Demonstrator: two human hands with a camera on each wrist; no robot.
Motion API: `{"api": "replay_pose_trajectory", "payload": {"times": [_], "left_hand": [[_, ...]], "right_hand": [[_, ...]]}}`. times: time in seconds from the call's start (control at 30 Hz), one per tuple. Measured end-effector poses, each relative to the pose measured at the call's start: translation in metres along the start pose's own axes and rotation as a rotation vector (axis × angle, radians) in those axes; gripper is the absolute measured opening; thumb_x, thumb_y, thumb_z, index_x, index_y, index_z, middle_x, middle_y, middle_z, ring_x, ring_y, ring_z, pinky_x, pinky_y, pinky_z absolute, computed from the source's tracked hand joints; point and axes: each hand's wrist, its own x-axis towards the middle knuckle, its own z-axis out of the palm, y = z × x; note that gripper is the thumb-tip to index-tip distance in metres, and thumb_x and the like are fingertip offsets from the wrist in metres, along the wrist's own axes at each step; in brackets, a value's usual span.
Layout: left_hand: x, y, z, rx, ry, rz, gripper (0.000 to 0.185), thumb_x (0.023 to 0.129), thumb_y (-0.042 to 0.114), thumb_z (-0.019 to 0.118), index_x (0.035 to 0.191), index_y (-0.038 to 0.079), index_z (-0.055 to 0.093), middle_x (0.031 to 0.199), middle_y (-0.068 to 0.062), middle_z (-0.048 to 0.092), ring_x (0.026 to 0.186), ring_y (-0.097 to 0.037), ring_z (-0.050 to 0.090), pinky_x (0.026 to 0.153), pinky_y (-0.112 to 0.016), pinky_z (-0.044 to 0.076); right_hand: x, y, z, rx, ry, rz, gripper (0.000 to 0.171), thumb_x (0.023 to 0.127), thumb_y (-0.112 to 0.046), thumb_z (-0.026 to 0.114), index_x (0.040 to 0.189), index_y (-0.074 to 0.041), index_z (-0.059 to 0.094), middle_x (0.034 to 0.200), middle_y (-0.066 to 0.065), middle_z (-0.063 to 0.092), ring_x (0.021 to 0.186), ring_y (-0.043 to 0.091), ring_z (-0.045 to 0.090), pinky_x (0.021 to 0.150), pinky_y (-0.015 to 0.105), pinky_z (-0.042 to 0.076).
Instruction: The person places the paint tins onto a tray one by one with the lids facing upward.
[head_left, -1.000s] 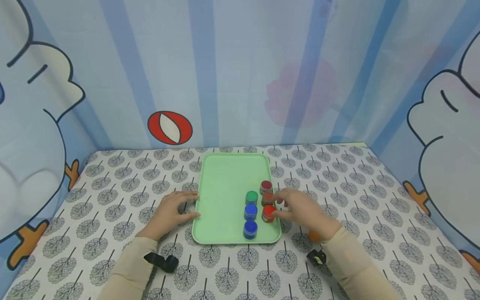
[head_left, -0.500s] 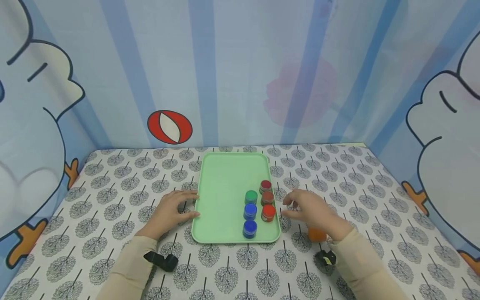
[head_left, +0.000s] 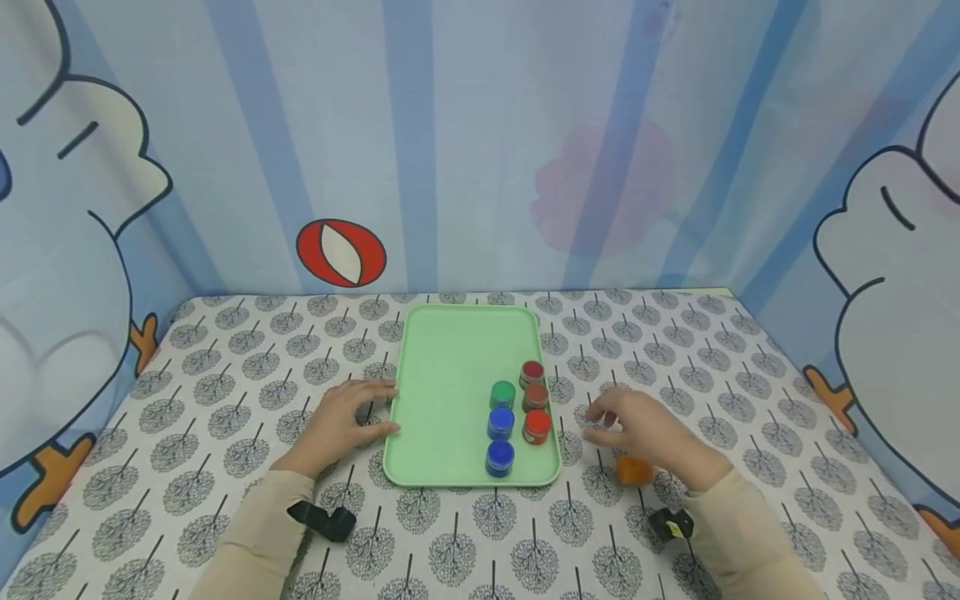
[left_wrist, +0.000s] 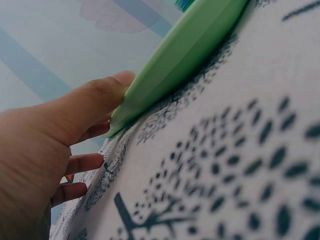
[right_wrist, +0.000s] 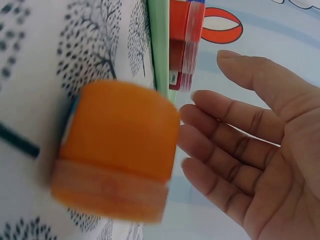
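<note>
My left hand (head_left: 341, 423) rests at the left edge of the light green tray (head_left: 442, 350). In the left wrist view its thumb (left_wrist: 107, 92) touches the tray's side. My right hand (head_left: 637, 427) is held over the cloth right of the tray, with nothing in it and its fingers loosely bent. Just below it lies an orange jar (head_left: 633, 470), tipped on its side; it looms large in the right wrist view. Small jars stand in two columns on the tray's right side: dark red (head_left: 532, 373), brown (head_left: 536, 397), red (head_left: 536, 427), green (head_left: 502, 395), blue (head_left: 501, 423) and blue (head_left: 500, 458).
A white cloth (head_left: 247, 417) printed with dark trees covers the table. Behind it hangs a pale blue striped curtain (head_left: 480, 150) with cartoon figures. Each wrist carries a black camera strap, the left one (head_left: 322, 521) close to the tray's front corner.
My right hand has drawn back to the right, away from the red and brown jars, uncovering more of the orange jar. My left hand, the tray and its jars stay in place.
</note>
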Motion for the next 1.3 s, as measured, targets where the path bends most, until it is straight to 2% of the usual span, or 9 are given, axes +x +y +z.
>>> {"api": "replay_pose_trajectory", "payload": {"times": [0.4,0.87,1.17,1.3], "left_hand": [[-0.001,-0.002,0.001,-0.012,-0.007,-0.007,0.055,0.079,0.037,0.077,0.127,0.016,0.062,0.14,-0.006,0.056,0.132,-0.035,0.046,0.114,-0.062,0.025],[0.001,-0.001,0.0,-0.017,-0.011,0.001,0.055,0.079,0.037,0.077,0.128,0.017,0.062,0.141,-0.004,0.055,0.133,-0.035,0.046,0.114,-0.061,0.025],[0.001,0.0,-0.001,-0.022,-0.014,-0.004,0.055,0.079,0.037,0.077,0.128,0.016,0.062,0.141,-0.005,0.055,0.133,-0.035,0.045,0.114,-0.061,0.025],[0.001,-0.001,-0.001,-0.027,-0.017,-0.005,0.056,0.079,0.038,0.077,0.128,0.016,0.062,0.141,-0.005,0.055,0.133,-0.035,0.045,0.114,-0.062,0.024]], "right_hand": [[-0.019,0.009,-0.009,0.027,-0.037,0.022,0.023,0.084,-0.025,0.073,0.096,-0.006,0.071,0.086,0.0,0.067,0.077,0.013,0.059,0.068,0.025,0.05],[-0.042,0.029,-0.012,0.055,-0.075,0.053,0.026,0.081,-0.028,0.074,0.097,-0.008,0.071,0.089,-0.003,0.069,0.08,0.01,0.06,0.071,0.025,0.053],[-0.056,0.034,-0.008,0.069,-0.097,0.083,0.032,0.079,-0.033,0.075,0.102,-0.011,0.07,0.09,-0.009,0.066,0.08,0.006,0.059,0.072,0.024,0.052],[-0.059,0.035,-0.005,0.089,-0.109,0.085,0.032,0.078,-0.031,0.076,0.103,-0.011,0.069,0.089,-0.01,0.066,0.079,0.004,0.058,0.071,0.024,0.053]]}}
